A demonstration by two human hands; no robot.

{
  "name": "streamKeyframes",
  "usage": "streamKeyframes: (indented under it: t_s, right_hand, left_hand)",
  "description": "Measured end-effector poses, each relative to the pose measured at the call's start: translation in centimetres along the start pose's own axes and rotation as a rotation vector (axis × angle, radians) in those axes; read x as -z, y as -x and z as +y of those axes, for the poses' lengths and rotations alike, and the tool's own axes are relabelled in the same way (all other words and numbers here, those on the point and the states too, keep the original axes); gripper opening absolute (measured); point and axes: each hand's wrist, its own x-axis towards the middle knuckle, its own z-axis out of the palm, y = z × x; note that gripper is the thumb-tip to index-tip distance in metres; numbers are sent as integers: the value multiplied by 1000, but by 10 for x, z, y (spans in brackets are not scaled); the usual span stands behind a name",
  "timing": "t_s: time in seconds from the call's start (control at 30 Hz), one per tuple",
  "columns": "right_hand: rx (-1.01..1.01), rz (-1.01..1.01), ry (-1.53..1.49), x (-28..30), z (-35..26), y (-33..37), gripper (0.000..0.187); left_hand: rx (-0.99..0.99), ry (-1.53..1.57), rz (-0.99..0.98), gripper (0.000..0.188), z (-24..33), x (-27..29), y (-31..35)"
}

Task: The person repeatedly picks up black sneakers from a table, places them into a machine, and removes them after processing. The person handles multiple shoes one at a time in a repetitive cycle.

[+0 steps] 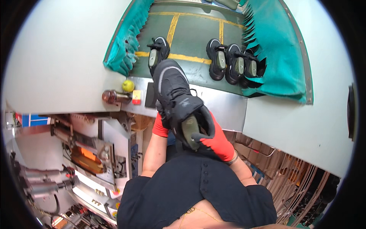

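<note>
A black lace-up shoe [171,86] hangs in front of me above the metal ledge, toe pointing away. An olive-green shoe last [189,129] fills its opening. My right hand [218,140], in a red glove with dark fingers, is closed around the heel, its thumb against the last. My left hand [161,121], gloved alike, grips the shoe's left side; most of its fingers are hidden behind the shoe. Just past the toe, another black shoe [162,47] with a green last lies on the belt. Farther right lie three more such shoes [216,63] in a row.
The dark green conveyor belt [187,30] with yellow lines runs between teal fringed curtains [280,57]. A yellow-green fruit [128,86], a brown bottle [110,97] and a small red-and-yellow box [137,97] sit left on the metal ledge [225,108]. Machinery [91,152] stands lower left.
</note>
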Motion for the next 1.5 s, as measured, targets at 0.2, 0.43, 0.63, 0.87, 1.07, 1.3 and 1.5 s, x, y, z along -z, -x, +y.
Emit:
streamKeyframes:
  t_s: [0.2,0.43,0.63,0.87,1.07,1.3,1.5]
  right_hand:
    - [-170,363,85,45,81,-96,86]
    - [-269,497,-76,109,148,-149,70]
    - [-315,562,-20,144,170,-201,67]
    - [-339,586,246,162,207,-277,83]
    - [-329,566,551,144,217,-351,93]
    - [-305,507,689,127,221,-423,91]
    - [-303,581,708,126,231,-412,93]
  left_hand:
    - [73,-388,356,84,28,-43,-99]
    - [56,-1311,652,57,45,16,-151]
    - [-266,-2187,1096,96,137,55,-210]
    - [205,-1877,1046,100,191,105,-257]
    - [-13,-1444,1050,69,158,70,-228]
    - [221,-1391,1050,85,85,-5,-131]
    - [379,-1557,967,100,77,-33,-113]
